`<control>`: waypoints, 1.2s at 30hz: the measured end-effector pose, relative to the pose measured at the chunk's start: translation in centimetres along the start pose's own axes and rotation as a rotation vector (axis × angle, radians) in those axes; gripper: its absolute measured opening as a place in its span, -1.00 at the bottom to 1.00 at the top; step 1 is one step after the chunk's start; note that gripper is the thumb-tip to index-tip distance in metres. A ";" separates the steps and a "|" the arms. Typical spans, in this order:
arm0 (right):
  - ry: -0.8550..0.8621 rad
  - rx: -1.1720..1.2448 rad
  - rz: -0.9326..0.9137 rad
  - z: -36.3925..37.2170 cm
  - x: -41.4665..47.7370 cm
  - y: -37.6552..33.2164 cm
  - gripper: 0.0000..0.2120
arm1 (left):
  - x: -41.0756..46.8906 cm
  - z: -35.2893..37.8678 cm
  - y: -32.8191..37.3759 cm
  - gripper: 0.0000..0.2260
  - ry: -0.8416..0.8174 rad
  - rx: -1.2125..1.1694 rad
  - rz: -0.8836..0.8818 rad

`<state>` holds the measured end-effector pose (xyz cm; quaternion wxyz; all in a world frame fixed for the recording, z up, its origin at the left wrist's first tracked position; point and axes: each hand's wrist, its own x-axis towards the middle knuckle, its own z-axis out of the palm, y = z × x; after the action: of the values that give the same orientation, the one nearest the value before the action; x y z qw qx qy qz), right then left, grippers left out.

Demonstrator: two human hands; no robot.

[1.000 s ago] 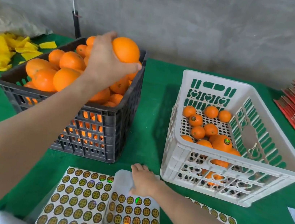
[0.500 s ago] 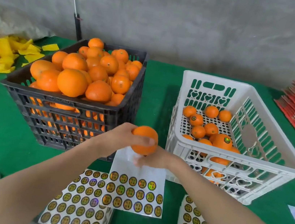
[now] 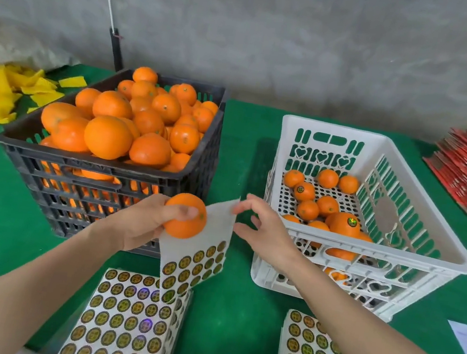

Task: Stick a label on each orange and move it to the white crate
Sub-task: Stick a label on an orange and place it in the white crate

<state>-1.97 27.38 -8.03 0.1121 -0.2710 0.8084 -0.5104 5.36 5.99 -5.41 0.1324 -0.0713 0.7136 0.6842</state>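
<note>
L hand (image 3: 141,224) gripped an orange (image 3: 186,218) just in front of the black crate (image 3: 108,165), thumb across its top. Behind the fruit, a label sheet (image 3: 196,261) stood curled up off a sticker pad (image 3: 128,321) on the green surface (image 3: 229,326). R hand (image 3: 266,232) was at the sheet's upper corner, thumb & forefinger apart, other fingers loosely bent; couldn't tell if it pinched anything. White crate (image 3: 366,251), beside the R hand, held several oranges, two w/ labels showing.

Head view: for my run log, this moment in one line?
left hand grips orange | right hand open beside lifted label sheet | orange outside white crate
</note>
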 end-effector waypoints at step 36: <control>-0.056 0.165 -0.109 -2.0 -4.2 -3.0 -0.70 | -0.3 -0.4 4.2 -0.04 -0.206 0.014 0.043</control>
<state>1.55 30.20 -4.90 0.1285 -0.3184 0.7444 -0.5727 4.45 5.81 -1.33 0.1908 0.0156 0.7022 0.6857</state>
